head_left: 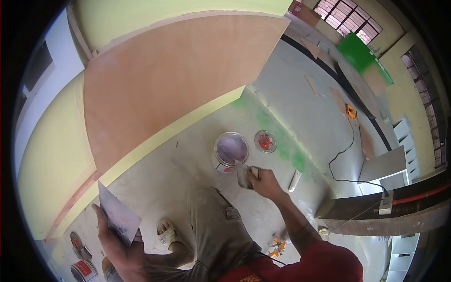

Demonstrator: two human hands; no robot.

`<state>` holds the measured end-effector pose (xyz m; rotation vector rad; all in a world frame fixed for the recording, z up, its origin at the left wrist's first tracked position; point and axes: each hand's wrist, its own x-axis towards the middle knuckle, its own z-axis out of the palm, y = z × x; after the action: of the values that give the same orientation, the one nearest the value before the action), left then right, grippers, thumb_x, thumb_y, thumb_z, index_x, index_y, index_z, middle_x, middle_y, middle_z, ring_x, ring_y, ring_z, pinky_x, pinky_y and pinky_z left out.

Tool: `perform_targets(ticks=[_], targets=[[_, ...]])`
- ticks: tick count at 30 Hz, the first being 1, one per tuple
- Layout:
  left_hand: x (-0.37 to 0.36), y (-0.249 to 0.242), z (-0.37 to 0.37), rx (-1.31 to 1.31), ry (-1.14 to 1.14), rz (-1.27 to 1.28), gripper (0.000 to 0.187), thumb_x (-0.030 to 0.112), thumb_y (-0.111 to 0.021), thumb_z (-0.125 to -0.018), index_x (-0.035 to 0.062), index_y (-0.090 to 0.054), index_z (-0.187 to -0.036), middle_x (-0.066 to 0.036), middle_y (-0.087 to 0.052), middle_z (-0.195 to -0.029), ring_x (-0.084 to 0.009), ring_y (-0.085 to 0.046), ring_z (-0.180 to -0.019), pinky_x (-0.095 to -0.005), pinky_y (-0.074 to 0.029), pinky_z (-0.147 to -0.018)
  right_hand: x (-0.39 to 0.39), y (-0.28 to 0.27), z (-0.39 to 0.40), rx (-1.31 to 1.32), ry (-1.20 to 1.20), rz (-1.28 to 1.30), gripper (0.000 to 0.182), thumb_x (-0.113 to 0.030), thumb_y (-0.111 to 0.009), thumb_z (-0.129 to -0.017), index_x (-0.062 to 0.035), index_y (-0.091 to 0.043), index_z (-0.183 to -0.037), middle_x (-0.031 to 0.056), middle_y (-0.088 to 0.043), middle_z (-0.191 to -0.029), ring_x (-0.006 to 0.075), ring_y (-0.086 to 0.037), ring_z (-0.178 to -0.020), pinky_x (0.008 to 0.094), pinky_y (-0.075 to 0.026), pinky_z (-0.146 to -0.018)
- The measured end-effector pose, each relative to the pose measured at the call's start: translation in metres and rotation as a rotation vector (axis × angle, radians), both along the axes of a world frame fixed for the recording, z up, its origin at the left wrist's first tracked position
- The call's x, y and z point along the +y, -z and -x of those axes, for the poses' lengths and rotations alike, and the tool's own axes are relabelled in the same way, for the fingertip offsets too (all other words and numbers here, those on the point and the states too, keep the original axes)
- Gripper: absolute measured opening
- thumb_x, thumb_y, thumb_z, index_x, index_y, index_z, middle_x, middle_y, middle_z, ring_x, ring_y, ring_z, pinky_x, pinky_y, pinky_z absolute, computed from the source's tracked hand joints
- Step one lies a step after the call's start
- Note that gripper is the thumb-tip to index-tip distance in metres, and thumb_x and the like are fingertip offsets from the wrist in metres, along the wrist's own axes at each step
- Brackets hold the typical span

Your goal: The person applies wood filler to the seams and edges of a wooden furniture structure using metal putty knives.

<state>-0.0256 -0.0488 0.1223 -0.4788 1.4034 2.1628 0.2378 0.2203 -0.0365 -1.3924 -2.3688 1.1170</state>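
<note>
My right hand (267,184) grips the handle of a putty knife (243,175), whose broad blade reaches the near rim of an open can (224,168). Smooth pale purple putty (232,146) fills the can, which stands on the floor. In my left hand (115,242) is a flat, thin rectangular plate (117,211) with dark and pinkish smears, held tilted near the yellow base strip of the panel. Beside the can lies a round lid (258,141) with red residue on it.
A large brown board panel (178,84) with pale yellow borders rises ahead. A white stick-like object (295,181) lies right of my hand. An orange power tool (351,112) trails a black cord to an outlet box (385,203). Another can (84,271) stands lower left.
</note>
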Motion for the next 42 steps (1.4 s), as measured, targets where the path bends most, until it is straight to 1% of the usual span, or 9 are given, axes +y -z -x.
perform_targets(ticks=[3, 9, 17, 26, 31, 33, 35, 38, 42], targets=[[-0.001, 0.000, -0.001, -0.016, 0.023, -0.016, 0.036, 0.048, -0.054, -0.105, 0.0127, -0.063, -0.107, 0.007, -0.061, -0.086, -0.0032, -0.060, -0.066, -0.0155, -0.048, -0.050, 0.027, -0.007, 0.016, -0.004, -0.011, 0.056, 0.038, -0.032, -0.063, -0.099, 0.0047, -0.068, -0.108, 0.0272, -0.065, -0.073, 0.0391, -0.069, -0.070, 0.0478, -0.054, -0.069], [0.004, -0.009, -0.010, -0.058, 0.022, -0.062, 0.033, 0.046, -0.058, -0.104, 0.0143, -0.063, -0.106, 0.005, -0.064, -0.086, -0.0041, -0.063, -0.070, -0.0152, -0.048, -0.053, 0.060, 0.017, 0.057, 0.003, -0.094, -0.195, 0.042, -0.038, -0.059, -0.099, 0.0027, -0.068, -0.107, 0.0334, -0.067, -0.088, 0.0505, -0.067, -0.090, 0.0549, -0.052, -0.083], [-0.005, -0.008, -0.011, 0.048, 0.090, -0.092, 0.033, 0.044, -0.058, -0.105, 0.0119, -0.061, -0.111, 0.004, -0.062, -0.086, -0.0054, -0.063, -0.072, -0.0156, -0.049, -0.059, 0.095, 0.060, 0.085, -0.162, -0.117, -0.205, 0.041, -0.036, -0.055, -0.096, 0.0033, -0.067, -0.103, 0.0339, -0.067, -0.099, 0.0513, -0.065, -0.097, 0.0562, -0.051, -0.091], [0.000, -0.018, -0.013, -0.056, 0.025, -0.142, 0.032, 0.042, -0.057, -0.105, 0.0101, -0.062, -0.109, 0.002, -0.068, -0.092, -0.0078, -0.068, -0.077, -0.0211, -0.057, -0.065, 0.129, 0.131, 0.116, -0.554, -0.295, -0.318, 0.034, -0.025, -0.055, -0.094, -0.0010, -0.072, -0.111, 0.0255, -0.071, -0.115, 0.0395, -0.069, -0.108, 0.0491, -0.054, -0.095], [-0.010, -0.007, -0.012, -0.068, 0.030, -0.192, 0.033, 0.040, -0.057, -0.105, 0.0086, -0.063, -0.115, 0.000, -0.072, -0.100, -0.0099, -0.071, -0.085, -0.0239, -0.060, -0.071, 0.131, 0.168, 0.128, -0.591, -0.267, -0.268, 0.034, -0.023, -0.059, -0.086, 0.0018, -0.075, -0.103, 0.0280, -0.072, -0.107, 0.0400, -0.071, -0.104, 0.0483, -0.055, -0.094], [-0.005, -0.013, -0.017, -0.076, 0.042, -0.195, 0.035, 0.039, -0.056, -0.106, 0.0075, -0.063, -0.119, -0.001, -0.072, -0.103, -0.0110, -0.072, -0.088, -0.0252, -0.061, -0.073, 0.142, 0.172, 0.131, -0.657, -0.425, -0.266, 0.035, -0.022, -0.060, -0.083, 0.0030, -0.076, -0.102, 0.0285, -0.071, -0.108, 0.0398, -0.071, -0.105, 0.0478, -0.056, -0.094], [-0.004, -0.011, -0.018, -0.060, 0.079, -0.263, 0.038, 0.039, -0.056, -0.106, 0.0063, -0.062, -0.124, -0.002, -0.072, -0.110, -0.0129, -0.072, -0.093, -0.0275, -0.061, -0.079, 0.150, 0.169, 0.129, -0.492, -0.316, -0.096, 0.036, -0.021, -0.060, -0.082, 0.0040, -0.076, -0.102, 0.0280, -0.071, -0.109, 0.0405, -0.071, -0.104, 0.0477, -0.056, -0.094], [-0.007, -0.010, -0.020, -0.030, 0.112, -0.247, 0.040, 0.041, -0.056, -0.106, 0.0061, -0.063, -0.123, -0.003, -0.072, -0.111, -0.0141, -0.072, -0.096, -0.0285, -0.061, -0.081, 0.139, 0.149, 0.126, -0.497, -0.208, -0.193, 0.033, -0.018, -0.060, -0.083, 0.0039, -0.075, -0.102, 0.0283, -0.071, -0.108, 0.0407, -0.071, -0.104, 0.0480, -0.055, -0.094], [-0.005, -0.002, -0.020, -0.031, 0.155, -0.261, 0.039, 0.043, -0.056, -0.105, 0.0071, -0.064, -0.119, -0.002, -0.072, -0.109, -0.0141, -0.071, -0.095, -0.0290, -0.060, -0.082, 0.134, 0.180, 0.128, -0.555, -0.344, -0.186, 0.034, -0.022, -0.060, -0.086, -0.0004, -0.075, -0.108, 0.0260, -0.071, -0.113, 0.0390, -0.070, -0.107, 0.0471, -0.054, -0.097]])
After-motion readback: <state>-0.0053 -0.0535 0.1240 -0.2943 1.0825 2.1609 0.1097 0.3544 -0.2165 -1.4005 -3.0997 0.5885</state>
